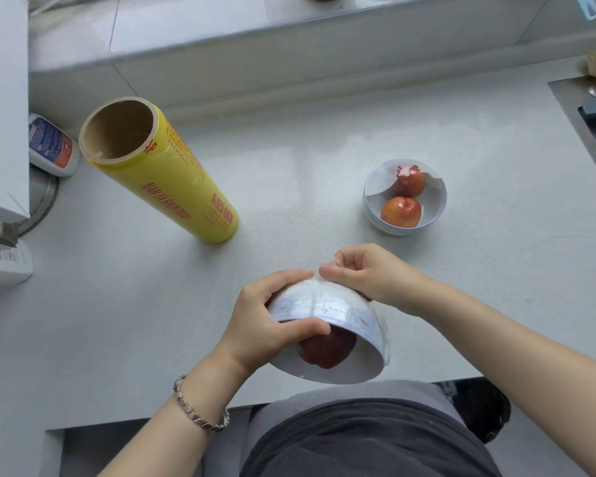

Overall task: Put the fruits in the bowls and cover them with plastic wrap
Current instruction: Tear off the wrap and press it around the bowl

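Hands work close together near the front edge of the table (289, 149), at about 6 o'clock in the view. The left hand (265, 325), its forearm rising from 7 o'clock with a metal bracelet (200, 407) at the wrist, grips the white bowl (341, 311) by its left side, thumb curled over the rim and fingers round the back. The bowl is tipped with its mouth toward the person, and a red fruit (327, 349) shows inside. The right hand (365, 273), reaching in from 4 o'clock, sits at the bowl's 12 o'clock and pinches clear plastic wrap (384, 333) against the underside; film clings down the right wall. A second bowl (375, 187) with two fruits (400, 211) stands well apart at 2 o'clock. The yellow roll (172, 177) stands upright at 10 o'clock.
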A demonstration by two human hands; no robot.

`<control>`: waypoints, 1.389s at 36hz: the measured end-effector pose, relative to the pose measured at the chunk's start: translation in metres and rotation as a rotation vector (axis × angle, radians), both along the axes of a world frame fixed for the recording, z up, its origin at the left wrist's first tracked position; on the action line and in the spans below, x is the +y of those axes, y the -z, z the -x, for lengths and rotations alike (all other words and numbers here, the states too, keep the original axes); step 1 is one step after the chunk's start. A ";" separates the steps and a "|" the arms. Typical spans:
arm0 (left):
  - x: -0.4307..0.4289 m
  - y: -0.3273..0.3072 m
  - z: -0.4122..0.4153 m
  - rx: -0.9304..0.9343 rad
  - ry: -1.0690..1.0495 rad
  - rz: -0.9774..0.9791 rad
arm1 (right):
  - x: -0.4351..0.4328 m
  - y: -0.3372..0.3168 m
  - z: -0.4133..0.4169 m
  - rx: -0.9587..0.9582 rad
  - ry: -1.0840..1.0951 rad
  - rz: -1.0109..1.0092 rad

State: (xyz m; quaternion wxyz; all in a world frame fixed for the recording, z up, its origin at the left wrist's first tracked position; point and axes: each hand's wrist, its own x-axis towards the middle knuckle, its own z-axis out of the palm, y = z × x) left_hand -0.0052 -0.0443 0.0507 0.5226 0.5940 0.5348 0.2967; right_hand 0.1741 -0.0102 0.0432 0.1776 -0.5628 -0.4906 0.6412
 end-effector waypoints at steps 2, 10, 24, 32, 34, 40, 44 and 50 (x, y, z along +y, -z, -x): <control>-0.001 0.000 -0.001 -0.016 -0.003 0.023 | -0.003 0.006 -0.005 -0.036 0.020 0.131; 0.002 0.003 0.003 -0.064 -0.079 0.094 | -0.019 -0.024 -0.026 -0.007 0.166 -0.463; 0.001 0.001 0.003 -0.137 -0.069 0.100 | -0.028 -0.015 0.001 0.008 -0.214 -0.297; 0.006 0.003 0.011 -0.212 -0.210 0.046 | -0.041 -0.008 -0.018 0.221 -0.022 -0.163; 0.007 0.003 0.011 -0.208 -0.205 0.051 | -0.039 -0.010 -0.012 0.213 -0.080 -0.163; 0.007 0.008 0.010 -0.320 -0.251 0.090 | -0.028 -0.008 -0.009 0.284 -0.114 -0.083; 0.005 0.014 0.007 -0.427 -0.383 0.134 | -0.028 -0.005 -0.013 0.391 -0.081 0.004; 0.008 0.009 0.002 -0.304 -0.240 0.295 | -0.030 0.004 -0.014 0.438 0.149 0.093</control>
